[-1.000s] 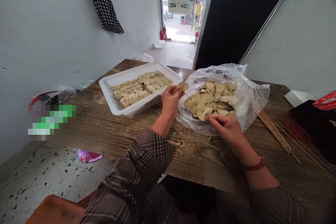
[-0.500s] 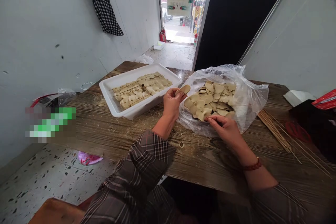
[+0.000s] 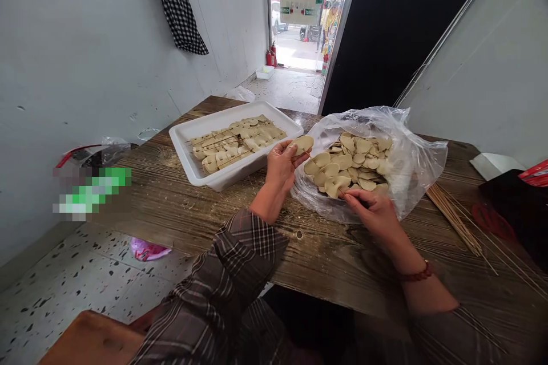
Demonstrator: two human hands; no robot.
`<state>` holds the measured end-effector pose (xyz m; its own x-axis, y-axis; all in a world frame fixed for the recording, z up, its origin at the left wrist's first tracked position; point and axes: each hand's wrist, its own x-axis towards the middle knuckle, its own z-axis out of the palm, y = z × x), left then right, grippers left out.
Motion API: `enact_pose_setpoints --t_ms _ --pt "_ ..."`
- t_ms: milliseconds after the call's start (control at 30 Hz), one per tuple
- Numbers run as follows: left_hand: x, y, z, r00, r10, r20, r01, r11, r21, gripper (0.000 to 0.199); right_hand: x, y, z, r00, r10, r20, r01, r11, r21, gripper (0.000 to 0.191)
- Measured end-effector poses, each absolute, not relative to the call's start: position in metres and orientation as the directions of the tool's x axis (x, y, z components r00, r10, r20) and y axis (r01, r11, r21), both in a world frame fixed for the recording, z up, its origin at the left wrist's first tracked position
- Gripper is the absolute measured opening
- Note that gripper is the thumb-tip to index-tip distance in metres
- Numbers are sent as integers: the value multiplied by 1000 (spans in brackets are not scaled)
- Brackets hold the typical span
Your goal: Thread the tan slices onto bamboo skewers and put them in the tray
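My left hand (image 3: 282, 166) is closed, pinching a thin, pale beige oval slice (image 3: 303, 144) between thumb and fingers. My right hand (image 3: 371, 210) grips the near end of a thin bamboo skewer (image 3: 342, 190), most of which the slices hide. Several folded slices (image 3: 331, 171) are threaded along it, and its far end points at the slice in my left hand. Whether the tip has pierced that slice I cannot tell. Behind and below the skewer, a clear plastic bag (image 3: 411, 174) lies open around a heap of loose slices (image 3: 363, 154).
Left of the bag, a white plastic tray (image 3: 194, 174) holds rows of skewered slices (image 3: 240, 142). Loose bamboo skewers (image 3: 454, 219) lie on the wooden table (image 3: 257, 239) at the right, beside a black box (image 3: 505, 199). A wooden stool (image 3: 92, 342) stands at lower left.
The camera view has shifted slightly, moving the scene rightward. Both hands keep their grips, and the slice in my left hand has turned a little, showing more of its flat face.
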<state>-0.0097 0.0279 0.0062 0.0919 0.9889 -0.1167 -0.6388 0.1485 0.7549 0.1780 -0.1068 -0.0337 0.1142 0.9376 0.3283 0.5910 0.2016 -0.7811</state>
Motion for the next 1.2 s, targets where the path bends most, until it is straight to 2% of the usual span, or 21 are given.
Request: enact_pose_setpoints --t_ms 167,600,800,1200 --pt "-10 29 6 97 987 -132 -637 163 754 10 180 -107 -35 105 934 341 578 222 -785 23" --pt "-7 27 4 141 976 -167 -632 218 744 11 180 -104 -35 103 935 340 565 226 -793 23" --pt "-5 26 4 96 987 -132 -631 163 759 18 177 -105 -32 128 944 303 589 173 -789 26" --pt "-3 24 3 60 996 -64 -571 87 816 18 170 -105 -32 130 966 224 518 126 -846 33"
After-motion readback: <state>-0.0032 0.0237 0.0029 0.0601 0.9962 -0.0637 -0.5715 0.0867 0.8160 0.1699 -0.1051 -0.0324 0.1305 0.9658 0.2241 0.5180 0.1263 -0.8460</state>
